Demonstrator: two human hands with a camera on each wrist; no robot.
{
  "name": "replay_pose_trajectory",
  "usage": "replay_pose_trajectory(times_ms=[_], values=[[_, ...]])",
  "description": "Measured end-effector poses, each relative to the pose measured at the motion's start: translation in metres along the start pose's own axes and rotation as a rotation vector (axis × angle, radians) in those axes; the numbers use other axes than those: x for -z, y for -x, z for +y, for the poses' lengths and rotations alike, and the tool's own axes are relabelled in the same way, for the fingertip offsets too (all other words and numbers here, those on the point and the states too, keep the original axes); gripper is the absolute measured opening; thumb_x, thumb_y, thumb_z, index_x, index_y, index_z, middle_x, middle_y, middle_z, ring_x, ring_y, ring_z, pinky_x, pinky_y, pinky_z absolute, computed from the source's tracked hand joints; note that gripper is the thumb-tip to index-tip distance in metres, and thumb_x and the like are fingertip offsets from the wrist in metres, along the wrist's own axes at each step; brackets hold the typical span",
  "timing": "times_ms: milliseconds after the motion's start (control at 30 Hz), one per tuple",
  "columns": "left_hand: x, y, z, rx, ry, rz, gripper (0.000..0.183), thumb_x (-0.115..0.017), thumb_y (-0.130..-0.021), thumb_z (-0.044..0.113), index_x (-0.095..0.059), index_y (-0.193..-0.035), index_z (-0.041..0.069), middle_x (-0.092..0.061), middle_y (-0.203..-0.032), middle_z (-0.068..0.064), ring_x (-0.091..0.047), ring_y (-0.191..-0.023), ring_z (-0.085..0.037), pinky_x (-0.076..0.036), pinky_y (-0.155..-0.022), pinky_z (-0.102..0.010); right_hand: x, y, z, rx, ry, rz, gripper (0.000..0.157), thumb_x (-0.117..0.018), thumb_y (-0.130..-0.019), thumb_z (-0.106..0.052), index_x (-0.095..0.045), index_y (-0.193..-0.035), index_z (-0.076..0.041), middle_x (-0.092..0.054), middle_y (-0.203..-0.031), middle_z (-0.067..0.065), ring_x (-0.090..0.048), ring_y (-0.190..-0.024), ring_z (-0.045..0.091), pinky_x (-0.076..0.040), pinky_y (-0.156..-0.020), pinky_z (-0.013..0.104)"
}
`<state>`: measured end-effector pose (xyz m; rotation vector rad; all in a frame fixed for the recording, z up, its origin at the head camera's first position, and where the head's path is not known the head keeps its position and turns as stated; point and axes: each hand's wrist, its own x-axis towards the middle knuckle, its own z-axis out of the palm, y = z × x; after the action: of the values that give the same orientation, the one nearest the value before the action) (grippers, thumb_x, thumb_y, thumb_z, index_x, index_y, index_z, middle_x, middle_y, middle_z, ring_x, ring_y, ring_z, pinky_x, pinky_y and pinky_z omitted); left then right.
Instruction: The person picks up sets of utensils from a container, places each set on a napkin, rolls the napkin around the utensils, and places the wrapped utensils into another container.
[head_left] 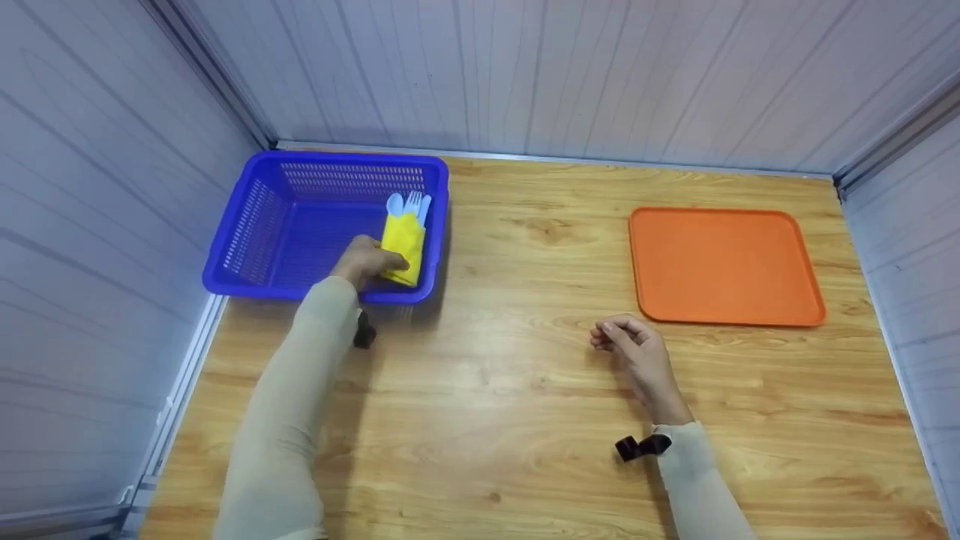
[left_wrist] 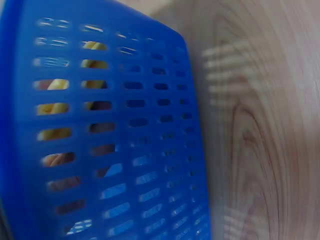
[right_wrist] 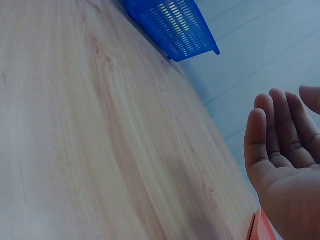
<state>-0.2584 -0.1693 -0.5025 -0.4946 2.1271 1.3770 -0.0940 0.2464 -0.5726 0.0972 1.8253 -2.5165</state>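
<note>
My left hand (head_left: pixel 367 260) reaches over the near rim of the blue basket (head_left: pixel 300 291) and grips the lower part of a yellow napkin pouch (head_left: pixel 405 244). A light blue plastic spoon (head_left: pixel 395 204), fork (head_left: pixel 412 202) and knife (head_left: pixel 425 210) stick out of the pouch's far end. The pouch is at the basket's right side. In the left wrist view the slotted basket wall (left_wrist: pixel 125 120) hides most of the hand, with bits of yellow showing through. My right hand (head_left: pixel 636 356) is held over the table with loosely bent fingers and nothing in it.
An orange tray (head_left: pixel 727 266) lies flat at the right, just beyond my right hand. Pale panel walls (head_left: pixel 525 82) stand behind and on both sides of the wood-grain table (head_left: pixel 480 420). The basket is near the back left corner.
</note>
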Motion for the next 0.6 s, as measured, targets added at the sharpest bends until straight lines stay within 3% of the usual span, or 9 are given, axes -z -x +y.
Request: replay_pose_trajectory(times_ms=[167, 400, 600], values=[[-0.004, -0.007, -0.001, 0.042, -0.086, -0.022, 0.056, -0.074, -0.082, 0.003, -0.045, -0.129, -0.009, -0.051, -0.112, -0.015, -0.055, -0.097, -0.024, -0.054, -0.087, -0.032, -0.001, 0.000, 0.001, -0.018, 0.002, -0.007, 0.034, -0.068, -0.096, -0.012, -0.060, -0.106, 0.019, -0.067, -0.095, 0.019, -0.068, -0.086, 0.026, -0.058, -0.081, 0.037], [-0.008, -0.016, -0.004, 0.084, -0.144, -0.042, 0.063, -0.073, -0.084, 0.003, -0.038, -0.136, -0.006, -0.046, -0.114, -0.015, -0.051, -0.099, -0.025, -0.052, -0.088, -0.033, -0.003, 0.000, 0.003, -0.032, 0.020, -0.001, 0.039, -0.071, -0.094, -0.014, -0.059, -0.107, 0.021, -0.067, -0.096, 0.021, -0.067, -0.087, 0.027, -0.057, -0.081, 0.037], [-0.010, -0.020, -0.004, 0.074, -0.204, -0.048, 0.060, -0.072, -0.082, 0.003, -0.041, -0.133, -0.008, -0.048, -0.109, -0.015, -0.052, -0.091, -0.024, -0.054, -0.079, -0.031, -0.003, -0.001, 0.003, -0.040, 0.014, -0.010, 0.036, -0.068, -0.096, -0.011, -0.058, -0.108, 0.022, -0.068, -0.095, 0.020, -0.067, -0.087, 0.027, -0.057, -0.081, 0.036]])
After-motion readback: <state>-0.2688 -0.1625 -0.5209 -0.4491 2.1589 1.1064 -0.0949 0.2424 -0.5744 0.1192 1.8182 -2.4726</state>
